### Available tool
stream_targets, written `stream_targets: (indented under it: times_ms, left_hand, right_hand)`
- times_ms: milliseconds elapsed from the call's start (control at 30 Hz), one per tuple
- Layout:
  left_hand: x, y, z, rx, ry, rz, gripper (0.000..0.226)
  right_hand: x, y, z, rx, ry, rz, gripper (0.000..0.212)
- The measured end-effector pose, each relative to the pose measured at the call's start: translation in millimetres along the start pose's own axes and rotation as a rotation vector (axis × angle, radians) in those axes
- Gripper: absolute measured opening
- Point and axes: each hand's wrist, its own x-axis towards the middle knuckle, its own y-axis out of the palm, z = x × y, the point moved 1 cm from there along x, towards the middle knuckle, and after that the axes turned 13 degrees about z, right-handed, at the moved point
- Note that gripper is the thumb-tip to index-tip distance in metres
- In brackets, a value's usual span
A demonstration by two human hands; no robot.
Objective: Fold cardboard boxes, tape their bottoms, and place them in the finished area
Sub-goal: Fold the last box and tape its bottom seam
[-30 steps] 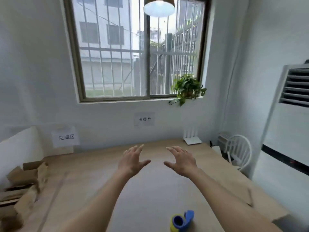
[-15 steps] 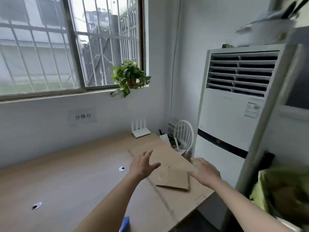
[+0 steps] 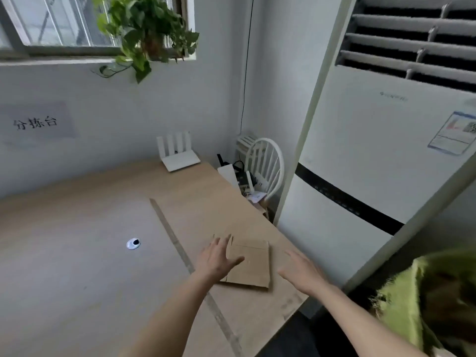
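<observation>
two bare hands reach out over the near right corner of the table (image 3: 77, 253), and neither holds anything. the left hand (image 3: 219, 258) has its fingers spread and loose, hovering at the left edge of the flat cardboard box (image 3: 249, 264), its fingertips over that edge; whether they touch it i cannot tell. the right hand (image 3: 301, 271) is likewise released, palm down, just beside the box's right edge, so the pair look set to take the blank from both sides. the box lies unfolded and flat on the wood, near the table's right rim, probably put there as stock within easy reach. judging by this, folding has not begun. a strip of tape (image 3: 180, 248) runs across the tabletop just left of the box, perhaps marking off zones. farther back, a white router (image 3: 177, 155) stands against the wall, a chair (image 3: 265, 166) sits in the corner, and a plant (image 3: 146, 32) hangs on the window ledge.
</observation>
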Motion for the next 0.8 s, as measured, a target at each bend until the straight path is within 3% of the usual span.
stream_targets:
  times_ms: [367, 633, 800]
  left_hand:
    - [167.5, 89.4, 77.1, -0.101, -0.193, 0.199, 0.100]
    - [213.4, 133.5, 83.3, -0.267, -0.362, 0.125, 0.114]
    - [216.2, 131.7, 71.7, -0.548, -0.474, 0.024, 0.130]
  right_hand:
    - [188.2, 83.1, -45.6, 0.238, 0.102, 0.195, 0.099]
    - [254.2, 103.8, -60.8, 0.409, 0.113, 0.177, 0.113]
    - [265.1, 92.3, -59.1, 0.564, 0.026, 0.167, 0.115]
